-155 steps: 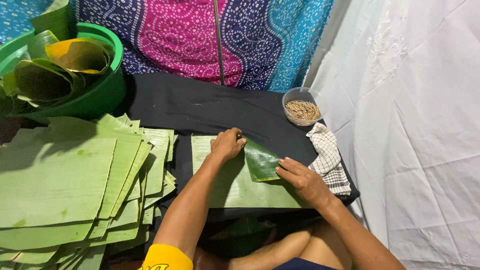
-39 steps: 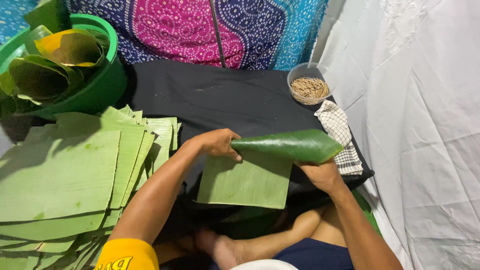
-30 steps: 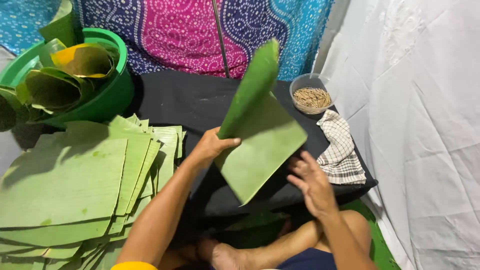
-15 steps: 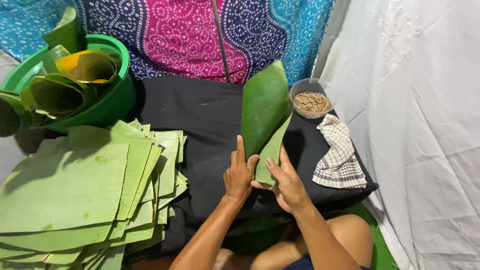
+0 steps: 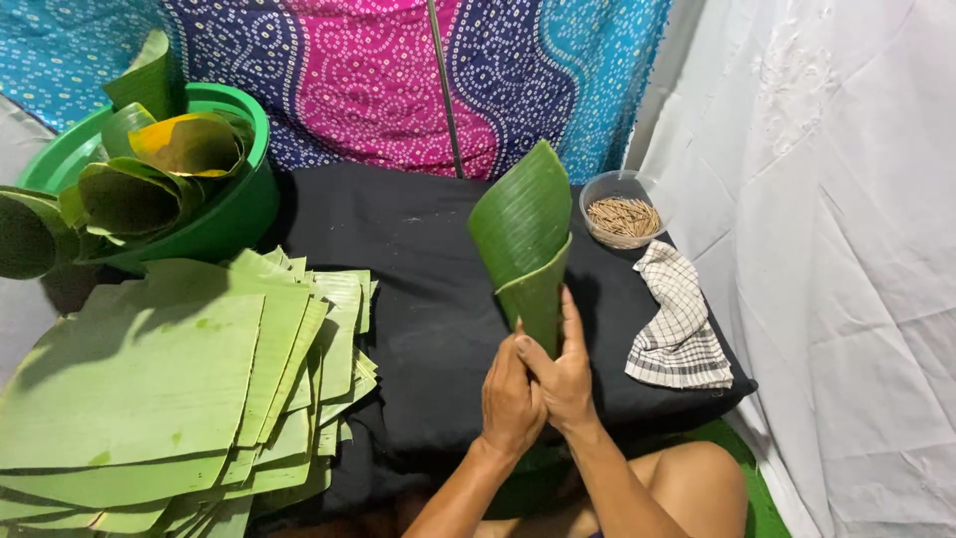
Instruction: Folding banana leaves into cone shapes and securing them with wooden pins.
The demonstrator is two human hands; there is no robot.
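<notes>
Both hands, left hand [image 5: 510,399] and right hand [image 5: 563,374], clasp the narrow base of an upright banana-leaf cone [image 5: 526,244]; rolling seems nearly finished. Pinning likely needs a wooden pick from the plastic cup [image 5: 619,209], up-right of the grip.

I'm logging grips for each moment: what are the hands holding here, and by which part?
Both hands, left hand and right hand, clasp the narrow lower end of a rolled banana leaf cone, its wide mouth pointing up.

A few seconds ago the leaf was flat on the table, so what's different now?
The banana leaf was lifted off the black cloth and rolled into an upright cone. Both hands, left hand and right hand, now grip its narrow bottom. The leaf stack, green tub, stick bowl and checked cloth stayed put.
</notes>
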